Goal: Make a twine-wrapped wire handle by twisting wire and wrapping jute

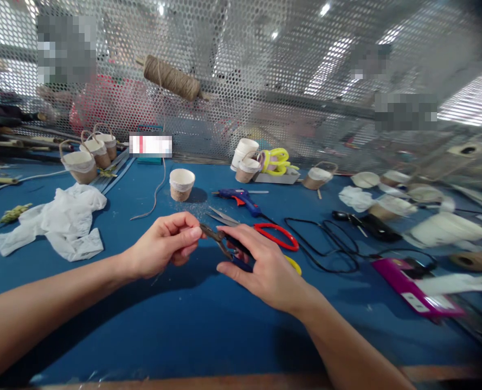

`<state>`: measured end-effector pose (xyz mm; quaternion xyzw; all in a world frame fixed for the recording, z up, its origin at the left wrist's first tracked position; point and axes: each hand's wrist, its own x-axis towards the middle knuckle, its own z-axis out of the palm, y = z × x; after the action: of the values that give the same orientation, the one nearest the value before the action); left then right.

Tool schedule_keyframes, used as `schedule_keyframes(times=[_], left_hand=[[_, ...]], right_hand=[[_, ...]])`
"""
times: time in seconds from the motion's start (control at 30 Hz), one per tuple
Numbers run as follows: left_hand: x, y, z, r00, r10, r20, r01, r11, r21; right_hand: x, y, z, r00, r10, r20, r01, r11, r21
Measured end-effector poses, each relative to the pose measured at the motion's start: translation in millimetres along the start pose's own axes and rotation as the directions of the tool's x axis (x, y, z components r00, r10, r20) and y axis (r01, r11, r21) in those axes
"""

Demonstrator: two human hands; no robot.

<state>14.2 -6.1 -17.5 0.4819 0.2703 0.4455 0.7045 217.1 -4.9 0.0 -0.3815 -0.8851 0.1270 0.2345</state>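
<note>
My right hand (pixel 263 265) is wrapped round the dark handles of a pair of pliers (pixel 220 244), whose jaws point left over the table. At the tips of the jaws my left hand (pixel 169 244) pinches with thumb and forefinger; whatever lies between these fingers is hidden. Red-handled scissors (pixel 275 236) lie just behind the right hand, blades pointing left. A bit of a yellow handle (pixel 293 265) shows beside that hand. Beyond the left hand stands a small white-and-brown cup (pixel 181 185), and a blue glue gun (pixel 241 199) rests to its right.
A crumpled white cloth (pixel 62 222) lies at left, in front of several small handled baskets (pixel 79 165). A black cord (pixel 326 244) loops across the right side near a magenta box (pixel 411 287). Behind the blue table, a twine spool (pixel 171 78) hangs on perforated mesh (pixel 232 114).
</note>
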Motion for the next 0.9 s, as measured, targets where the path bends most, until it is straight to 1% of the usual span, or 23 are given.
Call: schedule_keyframes(times=[0.1, 0.2, 0.3, 0.37, 0.43, 0.47, 0.5, 0.53, 0.6, 0.63, 0.67, 0.7, 0.77, 0.83, 0.9], left_hand=[[-3, 3, 1.2, 0.993, -0.091, 0.077, 0.101, 0.986, -0.13], [-5, 5, 3.6, 0.977, -0.151, 0.149, 0.18, 0.961, -0.208], [-4, 5, 4.7, 0.96, -0.195, 0.201, 0.235, 0.951, -0.202], [-2, 6, 4.4, 0.967, -0.189, 0.169, 0.212, 0.969, -0.129], [1, 6, 4.0, 0.99, -0.125, 0.064, 0.122, 0.992, 0.041], [2, 7, 4.0, 0.998, -0.064, -0.005, 0.063, 0.985, 0.162], [2, 7, 4.3, 0.997, 0.016, -0.069, 0.005, 0.956, 0.294], [3, 7, 4.9, 0.987, 0.106, -0.118, -0.047, 0.906, 0.421], [2, 6, 6.4, 0.95, 0.269, -0.162, -0.118, 0.784, 0.609], [2, 5, 7.1, 0.932, 0.323, -0.165, -0.138, 0.737, 0.661], [2, 5, 7.6, 0.922, 0.35, -0.166, -0.147, 0.713, 0.685], [1, 4, 7.8, 0.921, 0.351, -0.169, -0.147, 0.716, 0.683], [1, 3, 7.2, 0.937, 0.299, -0.182, -0.128, 0.776, 0.617], [2, 3, 5.8, 0.966, 0.186, -0.178, -0.083, 0.878, 0.471], [2, 4, 3.9, 0.991, 0.051, -0.127, -0.015, 0.963, 0.267]], right_hand=[[2, 2, -5, 0.999, -0.045, 0.028, 0.045, 0.999, -0.002], [2, 4, -10, 0.994, -0.095, 0.05, 0.095, 0.995, -0.007], [2, 5, -13, 0.991, -0.117, 0.061, 0.118, 0.993, -0.004], [3, 4, -13, 0.994, -0.083, 0.066, 0.083, 0.997, 0.007], [4, 2, -10, 0.998, 0.012, 0.062, -0.013, 1.0, 0.028], [4, 0, -8, 0.996, 0.065, 0.054, -0.068, 0.997, 0.047], [5, -1, -6, 0.993, 0.111, 0.041, -0.114, 0.991, 0.07], [5, -2, -3, 0.989, 0.142, 0.028, -0.144, 0.985, 0.095], [4, -4, 1, 0.987, 0.163, 0.006, -0.163, 0.978, 0.134], [4, -5, 2, 0.986, 0.164, -0.003, -0.162, 0.976, 0.145], [4, -5, 3, 0.986, 0.164, -0.009, -0.16, 0.976, 0.15], [3, -5, 4, 0.986, 0.164, -0.014, -0.16, 0.976, 0.149], [3, -5, 4, 0.987, 0.16, -0.016, -0.156, 0.979, 0.131], [3, -5, 2, 0.989, 0.149, -0.006, -0.148, 0.985, 0.093], [2, -5, 0, 0.991, 0.134, 0.011, -0.134, 0.99, 0.047]])
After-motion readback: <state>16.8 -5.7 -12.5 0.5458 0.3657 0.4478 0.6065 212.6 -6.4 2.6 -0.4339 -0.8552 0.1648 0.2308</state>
